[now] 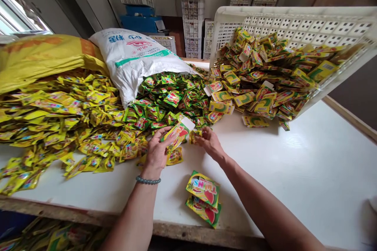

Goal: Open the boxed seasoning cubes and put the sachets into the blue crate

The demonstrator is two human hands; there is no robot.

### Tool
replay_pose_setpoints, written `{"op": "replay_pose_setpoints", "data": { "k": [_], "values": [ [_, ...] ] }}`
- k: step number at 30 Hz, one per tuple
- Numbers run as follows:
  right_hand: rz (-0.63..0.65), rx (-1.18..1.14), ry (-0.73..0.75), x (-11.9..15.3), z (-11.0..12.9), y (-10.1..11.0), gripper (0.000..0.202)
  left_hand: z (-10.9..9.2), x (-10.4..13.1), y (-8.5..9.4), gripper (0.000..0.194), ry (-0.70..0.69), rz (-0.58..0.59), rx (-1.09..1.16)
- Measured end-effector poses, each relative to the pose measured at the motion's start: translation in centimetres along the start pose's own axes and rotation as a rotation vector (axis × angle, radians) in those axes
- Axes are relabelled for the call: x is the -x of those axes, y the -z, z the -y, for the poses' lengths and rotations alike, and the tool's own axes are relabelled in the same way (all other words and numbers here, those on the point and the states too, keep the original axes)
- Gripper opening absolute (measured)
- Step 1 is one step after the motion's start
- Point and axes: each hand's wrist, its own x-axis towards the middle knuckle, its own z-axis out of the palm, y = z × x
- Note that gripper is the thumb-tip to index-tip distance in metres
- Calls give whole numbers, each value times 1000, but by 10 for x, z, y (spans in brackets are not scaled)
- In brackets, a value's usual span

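My left hand (158, 151) is closed around a small green and yellow candy box (178, 134) with a watermelon picture, its white end flap standing open toward the right. Just right of that flap, my right hand (209, 141) pinches a small yellow candy packet (194, 137). Another yellow packet (174, 156) lies on the table below the left hand. Nearer the front edge, two printed candy boxes (203, 190) lie partly overlapping. Behind both hands spreads a heap of green candy packets (172, 98).
Yellow packets (53, 106) spill from a yellow sack (50, 55) at left. A white sack (141, 53) stands behind the green heap. At right, a tipped white crate (290, 15) spills flat boxes (265, 102) onto the white table (318, 157). Stacked crates (193, 15) stand behind.
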Motion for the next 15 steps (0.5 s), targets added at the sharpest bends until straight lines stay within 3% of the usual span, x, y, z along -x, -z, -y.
{"op": "replay_pose_setpoints", "data": {
  "k": [4,6,9,12,15],
  "values": [
    [-108,-173,-34,17,9,36,38,11,3,-3,49,62,127,-217],
    [-161,-190,-12,22,9,42,36,18,3,-2,45,77,203,-320],
    [-122,-180,14,23,6,41,42,26,0,1,38,67,310,-493],
    [-103,-15,25,20,3,41,33,31,-3,4,33,42,323,-599],
    [-205,61,12,18,5,46,21,33,-4,2,34,101,285,-538]
  ]
}}
